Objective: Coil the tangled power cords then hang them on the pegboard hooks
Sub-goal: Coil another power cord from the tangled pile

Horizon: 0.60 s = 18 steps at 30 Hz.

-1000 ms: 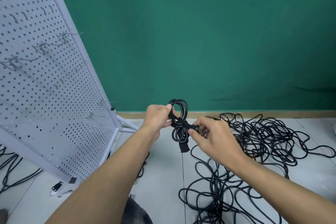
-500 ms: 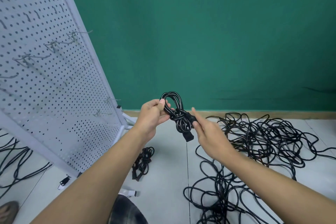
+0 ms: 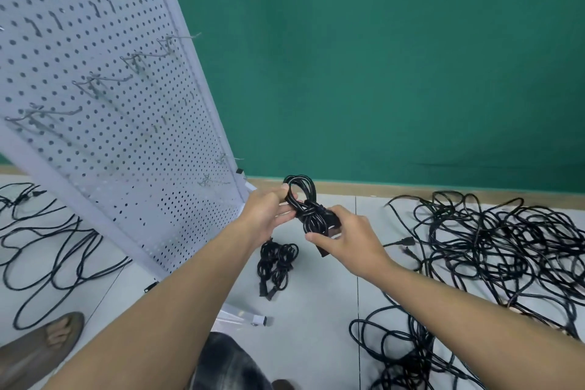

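We hold the coiled power cord [image 3: 306, 210] in the air, its long axis nearly upright. Our left hand [image 3: 264, 214] pinches the top loop, and the grip of our right hand [image 3: 349, 239] is curled round the lower end. The pegboard hooks [image 3: 152, 55] lie up-left, nearer the left hand.
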Tool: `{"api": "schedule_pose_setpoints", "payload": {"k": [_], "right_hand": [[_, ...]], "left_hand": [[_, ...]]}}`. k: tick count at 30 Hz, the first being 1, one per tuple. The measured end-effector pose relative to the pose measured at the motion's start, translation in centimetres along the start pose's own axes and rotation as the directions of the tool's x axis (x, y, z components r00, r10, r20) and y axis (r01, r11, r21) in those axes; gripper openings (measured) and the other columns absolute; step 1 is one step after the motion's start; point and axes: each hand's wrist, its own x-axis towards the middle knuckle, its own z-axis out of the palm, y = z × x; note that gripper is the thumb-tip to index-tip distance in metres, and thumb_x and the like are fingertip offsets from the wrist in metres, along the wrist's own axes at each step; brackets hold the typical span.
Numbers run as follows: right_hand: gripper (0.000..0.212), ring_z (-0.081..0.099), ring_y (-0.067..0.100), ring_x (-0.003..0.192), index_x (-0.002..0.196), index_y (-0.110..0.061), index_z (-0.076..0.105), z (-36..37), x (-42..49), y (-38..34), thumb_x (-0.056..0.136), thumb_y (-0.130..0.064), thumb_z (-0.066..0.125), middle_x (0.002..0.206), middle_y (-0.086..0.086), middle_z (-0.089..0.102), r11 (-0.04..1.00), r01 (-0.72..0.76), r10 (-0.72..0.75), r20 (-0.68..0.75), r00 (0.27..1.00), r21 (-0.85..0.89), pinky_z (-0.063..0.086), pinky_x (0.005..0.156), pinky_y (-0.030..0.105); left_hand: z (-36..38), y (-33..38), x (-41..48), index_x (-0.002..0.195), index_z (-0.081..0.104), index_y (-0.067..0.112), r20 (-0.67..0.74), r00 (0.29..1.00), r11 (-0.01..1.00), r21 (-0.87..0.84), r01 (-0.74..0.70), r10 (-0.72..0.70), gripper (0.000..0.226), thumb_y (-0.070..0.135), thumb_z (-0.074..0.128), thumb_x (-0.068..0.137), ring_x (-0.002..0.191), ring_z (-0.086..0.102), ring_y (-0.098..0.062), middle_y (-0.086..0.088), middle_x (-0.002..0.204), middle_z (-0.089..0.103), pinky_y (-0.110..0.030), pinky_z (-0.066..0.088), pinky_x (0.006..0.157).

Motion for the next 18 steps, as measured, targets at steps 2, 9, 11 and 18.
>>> {"api": "schedule_pose_setpoints", "payload": {"k": [2, 9, 11, 18], "right_hand": [[0.037, 0.068, 0.004, 0.072, 0.107, -0.021, 0.063, 1.2, 0.7, 1.1, 0.083, -0.041, 0.084, 0.087, -0.006, 0.073, 0.998, -0.061, 0.062, 0.022, 0.998, -0.015, 0.054, 0.063, 0.021], [0.036, 0.070, 0.021, 0.077, 0.101, -0.011, 0.063, 7.0, 3.2, 7.1, 0.083, -0.035, 0.084, 0.090, 0.004, 0.071, 0.960, -0.279, 0.279, 0.031, 0.960, -0.017, 0.047, 0.055, 0.017], [0.036, 0.066, 0.021, 0.076, 0.101, -0.009, 0.063, 8.9, 3.8, 9.2, 0.084, -0.033, 0.083, 0.091, 0.005, 0.069, 0.943, -0.331, 0.331, 0.017, 0.943, -0.028, 0.044, 0.051, 0.013], [0.040, 0.062, 0.019, 0.073, 0.103, -0.005, 0.061, 13.9, 6.1, 16.8, 0.086, -0.036, 0.080, 0.094, 0.009, 0.068, 0.856, -0.515, 0.516, 0.006, 0.857, -0.045, 0.040, 0.048, 0.018]], "left_hand": [[-0.2, -0.7, 0.9, 0.114, 0.068, 0.006, -0.008, 0.997, 0.992, 0.100, 0.075, -0.075, 0.018, 0.015, 0.054, 0.106, 0.107, 0.071, -0.026, -0.011, 0.116, 0.074, -0.037, 0.056, 0.092], [-2.8, -4.4, 4.0, 0.121, 0.061, 0.011, -0.004, 0.993, 0.819, 0.565, 0.103, -0.121, 0.021, 0.021, 0.057, 0.104, 0.109, 0.063, -0.022, -0.002, 0.118, 0.062, -0.036, 0.053, 0.092], [-3.9, -6.5, 5.2, 0.106, 0.066, 0.010, 0.047, 0.989, 0.766, 0.638, 0.081, -0.144, 0.012, 0.016, 0.058, 0.098, 0.092, 0.063, -0.025, -0.010, 0.104, 0.064, -0.035, 0.051, 0.081], [-5.1, -14.8, 9.5, 0.092, 0.061, 0.020, 0.195, 0.952, 0.450, 0.890, -0.070, -0.237, 0.015, 0.016, 0.050, 0.101, 0.089, 0.060, -0.025, -0.008, 0.094, 0.065, -0.030, 0.048, 0.079]]}}
